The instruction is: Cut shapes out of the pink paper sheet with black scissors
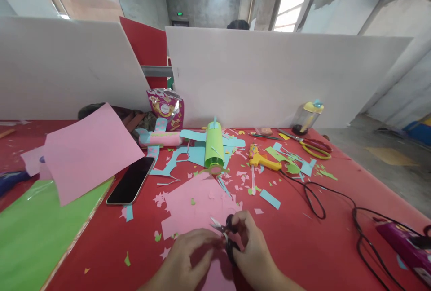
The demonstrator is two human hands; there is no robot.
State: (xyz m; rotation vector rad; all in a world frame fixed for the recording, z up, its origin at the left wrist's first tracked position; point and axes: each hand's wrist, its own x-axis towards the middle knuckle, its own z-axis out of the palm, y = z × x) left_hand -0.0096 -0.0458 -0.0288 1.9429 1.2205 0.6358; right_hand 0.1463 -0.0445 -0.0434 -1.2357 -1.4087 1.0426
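My right hand (254, 248) is closed around the dark handles of a pair of small scissors (218, 227), whose blades are parted and point left. Just left of it, my left hand (190, 255) has its fingers pinched together close to the blades. What sits in that pinch is too small to make out. Beneath both hands lies pink paper (188, 208) with jagged cut edges. A green paper tube (214, 145) with light-blue side strips stands beyond the paper. Small pink stars (160, 198) and scraps are scattered around.
A yellow glue gun (264, 160) lies right of the tube, its black cord (336, 190) running to a purple box (404, 246). Larger scissors (316, 147) and a clear bottle (307, 118) are behind. To the left are a phone (131, 181), a pink sheet (90, 152) and green paper (50, 232).
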